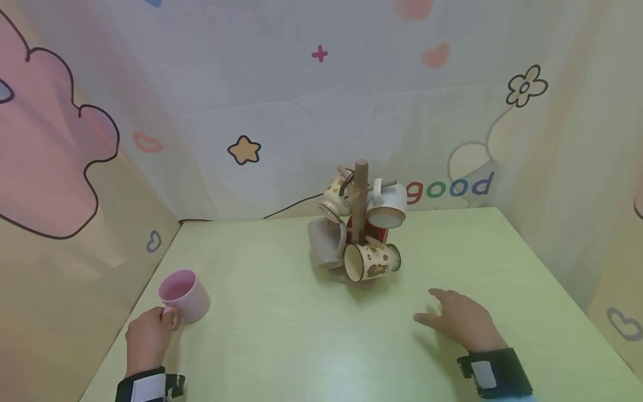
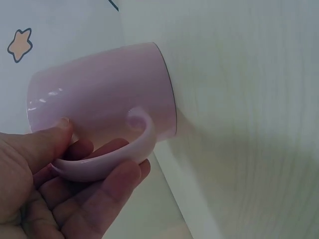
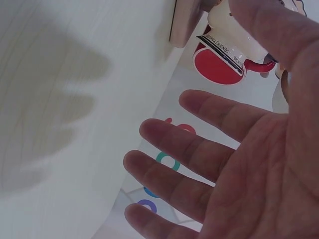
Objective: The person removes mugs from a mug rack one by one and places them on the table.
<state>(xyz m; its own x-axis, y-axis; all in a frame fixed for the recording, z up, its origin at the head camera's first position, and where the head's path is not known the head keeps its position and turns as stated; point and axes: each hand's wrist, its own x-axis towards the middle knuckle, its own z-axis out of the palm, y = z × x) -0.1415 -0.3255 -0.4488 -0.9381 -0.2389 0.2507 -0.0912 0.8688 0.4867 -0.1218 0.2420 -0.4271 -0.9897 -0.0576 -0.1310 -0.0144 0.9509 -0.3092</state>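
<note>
A pink mug (image 1: 193,298) stands upright at the table's left side. My left hand (image 1: 148,338) grips its handle (image 2: 107,164), with fingers passing through the loop in the left wrist view. To the right of the table's middle, my right hand (image 1: 464,321) hovers with fingers spread, holding nothing. Nearest to it is a wooden mug tree (image 1: 360,195) hung with several mugs: a white ribbed mug (image 1: 388,204), a patterned cream mug (image 1: 379,261), a plain pale mug (image 1: 325,243) and another patterned mug (image 1: 335,196). A red mug (image 3: 219,64) is partly hidden behind the post.
The pale green table (image 1: 261,346) is enclosed by printed cloth (image 1: 281,72) at the back and both sides. The mug tree stands toward the table's back, right of centre. A dark line (image 1: 293,206) runs along the cloth left of it.
</note>
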